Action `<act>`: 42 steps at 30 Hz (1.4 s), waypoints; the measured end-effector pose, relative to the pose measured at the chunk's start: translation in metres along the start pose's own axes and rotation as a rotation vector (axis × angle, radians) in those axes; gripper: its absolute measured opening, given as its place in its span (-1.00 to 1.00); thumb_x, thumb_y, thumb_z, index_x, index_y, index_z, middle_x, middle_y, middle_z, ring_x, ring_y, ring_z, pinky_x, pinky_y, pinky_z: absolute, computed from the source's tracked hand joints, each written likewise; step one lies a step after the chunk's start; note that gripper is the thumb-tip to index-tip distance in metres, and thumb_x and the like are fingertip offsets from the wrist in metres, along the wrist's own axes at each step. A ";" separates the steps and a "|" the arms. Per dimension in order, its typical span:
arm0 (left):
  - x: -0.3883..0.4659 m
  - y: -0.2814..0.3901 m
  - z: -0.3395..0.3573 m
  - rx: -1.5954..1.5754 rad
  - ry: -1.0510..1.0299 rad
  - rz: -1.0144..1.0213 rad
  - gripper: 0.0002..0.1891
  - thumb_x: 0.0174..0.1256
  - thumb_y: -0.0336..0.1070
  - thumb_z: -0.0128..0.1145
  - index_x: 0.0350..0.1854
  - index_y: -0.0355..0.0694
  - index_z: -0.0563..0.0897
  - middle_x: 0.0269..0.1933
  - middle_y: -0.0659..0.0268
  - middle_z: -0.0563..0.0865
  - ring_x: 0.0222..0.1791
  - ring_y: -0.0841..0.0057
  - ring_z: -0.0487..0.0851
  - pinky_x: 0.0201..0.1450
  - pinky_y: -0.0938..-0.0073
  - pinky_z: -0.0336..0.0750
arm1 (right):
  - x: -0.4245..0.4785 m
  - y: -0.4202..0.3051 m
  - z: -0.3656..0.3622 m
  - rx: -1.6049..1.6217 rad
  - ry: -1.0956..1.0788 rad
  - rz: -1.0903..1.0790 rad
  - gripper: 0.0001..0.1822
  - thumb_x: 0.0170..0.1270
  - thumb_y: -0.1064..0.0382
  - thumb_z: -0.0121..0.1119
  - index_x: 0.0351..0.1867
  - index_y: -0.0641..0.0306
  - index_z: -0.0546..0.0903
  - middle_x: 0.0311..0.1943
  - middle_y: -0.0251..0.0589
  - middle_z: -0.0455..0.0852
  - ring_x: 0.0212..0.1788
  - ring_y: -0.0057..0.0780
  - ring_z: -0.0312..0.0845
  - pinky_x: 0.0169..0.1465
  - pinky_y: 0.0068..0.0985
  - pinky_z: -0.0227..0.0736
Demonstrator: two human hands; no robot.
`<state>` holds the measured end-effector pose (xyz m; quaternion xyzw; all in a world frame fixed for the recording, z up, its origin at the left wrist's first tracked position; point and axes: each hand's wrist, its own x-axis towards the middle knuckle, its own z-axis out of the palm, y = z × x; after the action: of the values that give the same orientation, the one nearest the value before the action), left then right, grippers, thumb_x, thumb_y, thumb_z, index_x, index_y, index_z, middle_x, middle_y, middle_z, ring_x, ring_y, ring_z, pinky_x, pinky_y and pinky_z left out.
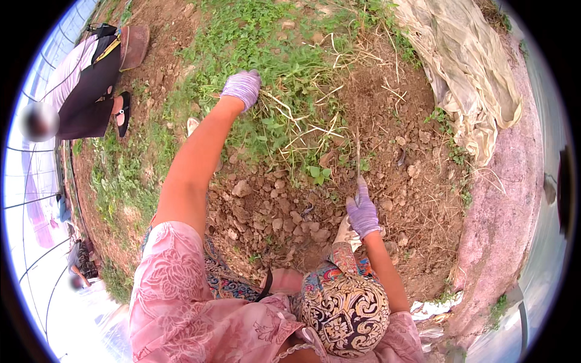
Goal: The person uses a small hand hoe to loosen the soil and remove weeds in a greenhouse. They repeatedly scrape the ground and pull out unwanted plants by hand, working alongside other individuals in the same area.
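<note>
My left hand [243,88], in a light purple knit glove, is curled shut among the weeds [272,127]. Pale stems and leafy growth come out from beside its fingers. My right hand [363,209], in a matching glove, grips a thin, straight hand tool [358,152]. The tool points away from me over loose brown soil [386,131], and its far end blends into the dirt, so its shape cannot be told. Between my hands lie dry, pale stalks [327,130] and a small broad-leaved plant [319,174].
Clods [242,188] cover the ground near my feet. A crumpled, off-white cloth sheet [463,68] lies at the right, beside a pinkish path strip [497,208]. At the left a person [86,86] bends beside a brown bucket-like object [135,47]; another person [82,263] is farther back.
</note>
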<state>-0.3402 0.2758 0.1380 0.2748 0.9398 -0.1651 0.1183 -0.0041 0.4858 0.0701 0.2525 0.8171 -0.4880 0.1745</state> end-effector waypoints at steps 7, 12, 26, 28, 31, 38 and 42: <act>-0.008 0.002 0.018 0.108 -0.016 0.181 -0.78 -0.04 -0.47 0.02 -0.28 -0.29 0.58 -0.10 0.17 0.55 -0.15 0.26 0.54 -0.12 0.35 0.48 | 0.054 -0.033 -0.021 0.246 0.169 -0.169 -0.38 0.13 0.31 -0.01 0.25 0.25 0.11 0.10 0.06 0.37 0.08 -0.21 0.37 0.08 -0.48 0.25; -0.016 -0.030 0.020 0.011 0.003 0.127 -0.61 -0.05 -0.44 0.05 -0.06 -0.26 0.49 -0.04 0.12 0.53 -0.10 0.23 0.53 -0.09 0.37 0.46 | -0.015 -0.009 -0.007 0.084 -0.105 0.014 -0.36 0.11 0.27 0.00 0.26 0.07 0.10 -0.04 0.13 0.47 -0.04 -0.07 0.45 -0.01 -0.39 0.32; -0.049 0.106 0.014 -0.040 0.177 0.734 -0.33 -0.14 -0.47 0.08 0.19 -0.12 0.28 0.29 0.31 0.19 0.21 0.25 0.25 0.06 0.33 0.34 | -0.031 -0.022 -0.045 0.469 0.179 0.015 -0.38 0.11 0.41 -0.06 0.25 0.29 0.10 0.20 -0.03 0.25 0.22 -0.37 0.17 0.21 -0.53 0.06; -0.037 0.146 0.020 -0.050 0.170 0.789 -0.30 -0.10 -0.46 0.08 0.23 -0.11 0.22 0.29 0.26 0.18 0.20 0.24 0.26 0.06 0.33 0.35 | -0.023 -0.020 -0.054 0.494 0.283 -0.059 -0.38 0.11 0.43 -0.06 0.26 0.26 0.10 0.20 -0.04 0.24 0.21 -0.39 0.18 0.20 -0.53 0.08; -0.023 0.163 0.025 0.033 -0.166 0.718 -0.45 -0.13 -0.42 0.12 0.07 -0.21 0.40 0.09 0.16 0.41 0.08 0.24 0.38 -0.01 0.32 0.41 | -0.023 -0.026 -0.064 0.517 0.298 -0.057 -0.38 0.11 0.44 -0.06 0.26 0.23 0.11 0.17 -0.07 0.28 0.12 -0.43 0.24 0.14 -0.56 0.13; -0.040 0.006 0.002 -0.164 -0.282 0.045 -0.52 -0.28 -0.04 0.26 -0.37 -0.36 0.60 -0.47 -0.02 0.62 -0.43 0.16 0.58 -0.25 0.33 0.48 | -0.030 0.004 -0.070 0.252 0.330 -0.135 -0.39 0.12 0.38 -0.01 0.25 0.16 0.15 -0.19 -0.26 0.50 -0.37 -0.59 0.32 -0.22 -0.67 0.31; -0.054 -0.057 -0.010 -0.132 -0.195 -0.134 -0.53 -0.29 0.01 0.29 -0.43 -0.35 0.62 -0.42 -0.02 0.62 -0.38 0.16 0.59 -0.22 0.34 0.48 | -0.014 -0.023 -0.070 0.362 0.231 -0.114 -0.40 0.14 0.39 -0.05 0.25 0.20 0.13 0.02 -0.17 0.28 0.01 -0.43 0.14 0.05 -0.56 0.07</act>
<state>-0.3292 0.2088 0.1781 0.1857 0.9489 -0.1365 0.2158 -0.0084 0.5356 0.1263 0.2871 0.7437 -0.6037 0.0037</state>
